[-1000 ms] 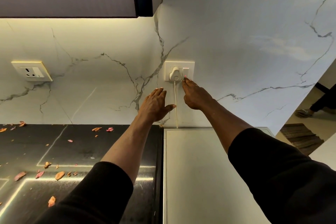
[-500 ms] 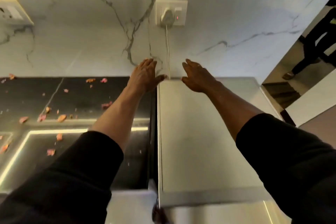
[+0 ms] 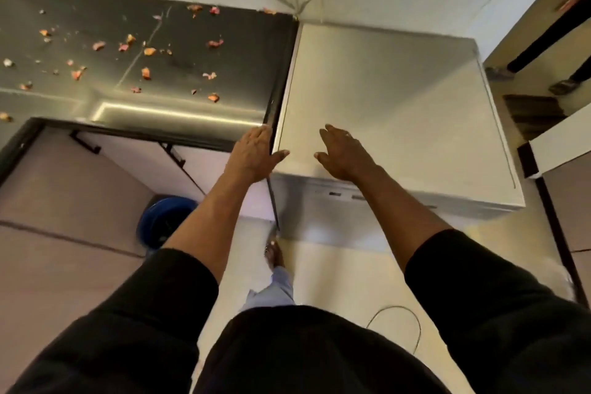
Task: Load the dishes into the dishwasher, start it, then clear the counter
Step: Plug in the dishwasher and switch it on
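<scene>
Just beneath left hand [image 3: 254, 153] and right hand [image 3: 347, 155], the dishwasher [image 3: 399, 89].

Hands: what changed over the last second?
The right hand left the wall switch and drew back over the front edge of the dishwasher; the left hand drew back to the edge of the counter beside it. Both open, holding nothing; scraps on the counter lie as before.
</scene>
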